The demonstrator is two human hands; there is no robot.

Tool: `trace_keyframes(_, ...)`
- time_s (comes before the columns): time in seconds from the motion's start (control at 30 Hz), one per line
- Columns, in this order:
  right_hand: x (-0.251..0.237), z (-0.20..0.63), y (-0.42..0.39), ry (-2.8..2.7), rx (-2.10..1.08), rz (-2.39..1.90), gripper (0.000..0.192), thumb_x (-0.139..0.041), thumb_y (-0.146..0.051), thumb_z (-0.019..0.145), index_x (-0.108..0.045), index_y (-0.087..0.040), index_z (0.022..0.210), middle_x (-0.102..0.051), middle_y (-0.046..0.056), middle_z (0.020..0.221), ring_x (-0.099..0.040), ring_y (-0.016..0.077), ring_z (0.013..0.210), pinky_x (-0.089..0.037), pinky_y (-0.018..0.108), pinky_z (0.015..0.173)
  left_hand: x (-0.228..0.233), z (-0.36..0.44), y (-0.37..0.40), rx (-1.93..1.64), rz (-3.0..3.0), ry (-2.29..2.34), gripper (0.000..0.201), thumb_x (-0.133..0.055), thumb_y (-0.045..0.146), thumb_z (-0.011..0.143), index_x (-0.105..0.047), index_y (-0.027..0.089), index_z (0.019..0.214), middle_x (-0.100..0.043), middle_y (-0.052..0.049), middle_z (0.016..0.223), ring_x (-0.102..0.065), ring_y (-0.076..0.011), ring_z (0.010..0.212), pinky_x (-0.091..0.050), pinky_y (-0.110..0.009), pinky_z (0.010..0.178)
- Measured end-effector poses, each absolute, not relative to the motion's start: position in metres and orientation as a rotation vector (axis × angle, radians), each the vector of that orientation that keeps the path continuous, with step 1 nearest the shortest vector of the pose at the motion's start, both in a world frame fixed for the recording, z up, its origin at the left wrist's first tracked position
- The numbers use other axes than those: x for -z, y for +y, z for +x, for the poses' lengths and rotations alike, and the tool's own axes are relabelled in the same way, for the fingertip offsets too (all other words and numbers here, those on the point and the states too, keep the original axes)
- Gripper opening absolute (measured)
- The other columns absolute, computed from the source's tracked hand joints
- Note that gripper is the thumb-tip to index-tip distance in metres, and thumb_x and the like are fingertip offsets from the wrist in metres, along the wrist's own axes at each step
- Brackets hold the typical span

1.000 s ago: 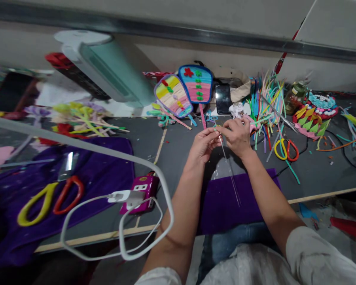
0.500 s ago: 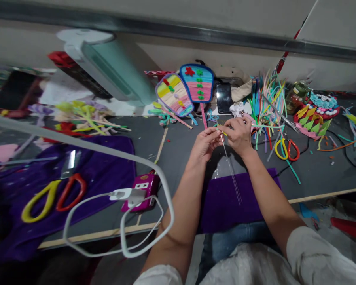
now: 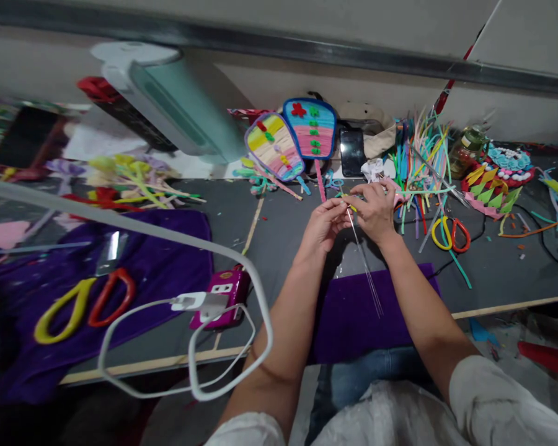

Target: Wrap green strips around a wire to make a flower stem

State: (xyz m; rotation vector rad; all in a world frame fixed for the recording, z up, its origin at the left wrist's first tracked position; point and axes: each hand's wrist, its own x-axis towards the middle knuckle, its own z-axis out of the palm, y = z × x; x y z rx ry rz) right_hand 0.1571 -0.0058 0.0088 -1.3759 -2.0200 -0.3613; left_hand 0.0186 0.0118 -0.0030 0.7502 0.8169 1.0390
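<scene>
Two thin wires (image 3: 365, 266), light and springy, slippery too, so my left hand (image 3: 323, 224) and right hand (image 3: 376, 207) fingers pinch their top ends above the tabletop (image 3: 279, 248).

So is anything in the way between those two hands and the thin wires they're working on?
No, nothing visible. Both the left hand and the right hand already pinch the top of the thin wires, which hang free above the purple cloth. The scissors lie off to the right.
</scene>
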Motion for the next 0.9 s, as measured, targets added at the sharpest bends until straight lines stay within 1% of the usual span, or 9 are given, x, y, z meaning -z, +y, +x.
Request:
trace_keyframes(0.17,-0.009,0.154,-0.006,-2.014,0.405,-1.384,0.022,-0.05,-0.027,0.089,-0.068,-0.031,0.1,-0.062,0.003,0.116,-0.049,0.0216,0.106,-0.02,0.048,0.103,0.003,0.02,0.013,-1.048,0.731,0.816,0.024,-0.074,0.021,0.063,-0.056,0.015,0.078,-0.064,0.002,0.062,-0.059,-0.0082,0.05,-0.05,-0.018,0.049)
trace_keyframes(0.3,-0.012,0.151,-0.009,-1.983,0.419,-1.386,0.024,-0.049,-0.028,0.089,-0.067,-0.03,0.106,-0.061,0.005,0.119,-0.049,0.0225,0.108,-0.023,0.047,0.102,0.002,0.02,0.013,-1.071,0.71,0.816,0.023,-0.073,0.021,0.063,-0.055,0.017,0.076,-0.063,0.002,0.061,-0.059,-0.0083,0.049,-0.05,-0.018,0.048)
trace_keyframes(0.4,-0.012,0.149,-0.012,-1.96,0.384,-1.36,0.027,-0.047,-0.029,0.091,-0.064,-0.025,0.111,-0.063,0.008,0.109,-0.051,0.0222,0.102,-0.031,0.042,0.095,0.002,0.02,0.013,-1.109,0.672,0.815,0.022,-0.073,0.02,0.062,-0.056,0.017,0.075,-0.061,0.004,0.06,-0.057,-0.0071,0.047,-0.048,-0.017,0.046)
trace_keyframes(0.5,-0.008,0.147,-0.014,-2.026,0.282,-1.288,0.026,-0.043,-0.029,0.092,-0.066,-0.02,0.1,-0.065,0.008,0.09,-0.054,0.0192,0.088,-0.038,0.034,0.083,0.004,0.018,0.015,-1.15,0.638,0.813,0.02,-0.072,0.018,0.062,-0.056,0.017,0.074,-0.06,0.005,0.057,-0.055,-0.0056,0.046,-0.046,-0.014,0.045)
trace_keyframes(0.6,-0.001,0.145,-0.012,-2.009,0.136,-1.328,0.032,-0.042,-0.034,0.093,-0.065,-0.018,0.076,-0.062,0.005,0.07,-0.054,0.0157,0.073,-0.038,0.028,0.071,0.005,0.017,0.017,-1.166,0.601,0.81,0.021,-0.072,0.018,0.062,-0.055,0.017,0.074,-0.06,0.005,0.057,-0.056,-0.0056,0.046,-0.046,-0.014,0.045)
trace_keyframes(0.67,0.003,0.147,-0.008,-1.878,0.003,-1.411,0.037,-0.043,-0.039,0.092,-0.062,-0.018,0.069,-0.059,0.003,0.062,-0.053,0.0137,0.066,-0.036,0.026,0.065,0.005,0.016,0.018,-1.168,0.589,0.809,0.022,-0.072,0.019,0.062,-0.055,0.016,0.076,-0.062,0.004,0.058,-0.058,-0.0065,0.047,-0.047,-0.014,0.046)
trace_keyframes(0.73,0.006,0.149,-0.003,-1.722,-0.206,-1.418,0.036,-0.045,-0.044,0.09,-0.063,-0.018,0.071,-0.059,0.001,0.061,-0.052,0.0118,0.062,-0.036,0.024,0.062,0.004,0.017,0.018,-1.165,0.598,0.808,0.022,-0.072,0.019,0.063,-0.055,0.016,0.078,-0.063,0.003,0.059,-0.059,-0.0074,0.048,-0.047,-0.015,0.046)
trace_keyframes(0.83,0.008,0.152,0.006,-1.518,-0.573,-1.243,0.032,-0.056,-0.049,0.081,-0.064,-0.018,0.078,-0.062,0.0,0.069,-0.052,0.0106,0.061,-0.038,0.023,0.059,0.003,0.019,0.016,-1.152,0.634,0.788,0.022,-0.072,0.02,0.064,-0.056,0.016,0.078,-0.063,0.003,0.059,-0.059,-0.0074,0.048,-0.047,-0.015,0.045)
trace_keyframes(0.9,0.009,0.153,0.01,-1.399,-0.727,-1.121,0.031,-0.063,-0.048,0.076,-0.064,-0.017,0.078,-0.063,0.0,0.072,-0.053,0.0109,0.062,-0.04,0.024,0.06,0.001,0.021,0.013,-1.132,0.669,0.773,0.022,-0.072,0.021,0.064,-0.057,0.016,0.078,-0.062,0.003,0.06,-0.058,-0.0072,0.048,-0.047,-0.016,0.046)
